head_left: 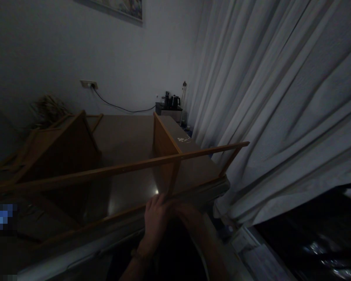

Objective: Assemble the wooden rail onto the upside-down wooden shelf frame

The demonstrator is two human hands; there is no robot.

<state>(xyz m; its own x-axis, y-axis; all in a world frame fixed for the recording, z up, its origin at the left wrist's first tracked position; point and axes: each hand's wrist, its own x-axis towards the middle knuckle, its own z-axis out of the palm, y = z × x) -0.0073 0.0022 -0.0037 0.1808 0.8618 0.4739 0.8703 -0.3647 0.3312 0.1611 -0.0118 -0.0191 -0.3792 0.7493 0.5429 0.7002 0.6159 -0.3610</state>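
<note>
A wooden furniture frame [128,166] with a grey panel [128,136] behind it lies across the space before me. It has a long front rail, a lower rail and upright dividers. My left hand [156,214] is at the lower rail, its fingers bent around the wood at the foot of the right divider [166,156]. Just beside it is my right hand [188,216], close to the same joint. Its fingers are dim and partly hidden, so I cannot tell whether it grips anything. Small whitish bits [183,139] lie on the panel right of the divider.
Long pale curtains [251,97] hang along the right. A dark kettle [174,101] stands on a small cabinet [169,113] by the back wall, with a black cable [119,107] running to a wall socket [88,84]. Dried plant stems [48,111] are at the far left.
</note>
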